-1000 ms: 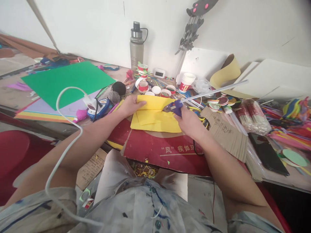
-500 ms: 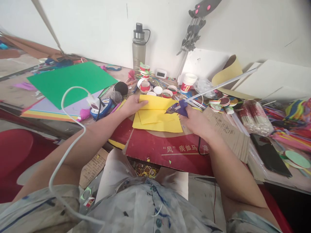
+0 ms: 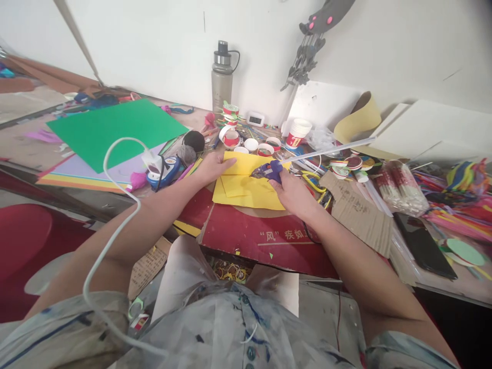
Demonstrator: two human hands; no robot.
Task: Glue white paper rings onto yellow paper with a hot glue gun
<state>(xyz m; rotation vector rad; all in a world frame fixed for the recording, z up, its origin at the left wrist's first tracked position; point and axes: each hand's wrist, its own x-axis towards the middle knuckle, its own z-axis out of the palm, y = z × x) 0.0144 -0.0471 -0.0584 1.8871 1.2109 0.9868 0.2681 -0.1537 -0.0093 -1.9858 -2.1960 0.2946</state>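
A folded sheet of yellow paper (image 3: 249,192) lies on a red printed cardboard (image 3: 261,238) in front of me. My left hand (image 3: 213,168) rests on the paper's upper left part, fingers closed over its folded flap. My right hand (image 3: 294,193) grips a purple glue gun (image 3: 269,170) with a long clear glue stick (image 3: 326,150) poking out behind it. The gun's nozzle points left and touches the yellow paper near its top middle.
A green sheet (image 3: 115,130) over coloured paper lies at left. A grey water bottle (image 3: 222,77) stands at the wall. Paper cups and cut cup rings (image 3: 265,146), corrugated cardboard (image 3: 361,212), bagged sticks (image 3: 402,192), a black phone (image 3: 421,245) and a white cable (image 3: 111,236) crowd the desk.
My right hand has slid the glue gun leftward across the top of the yellow paper. My left hand has stayed on the paper's left flap.
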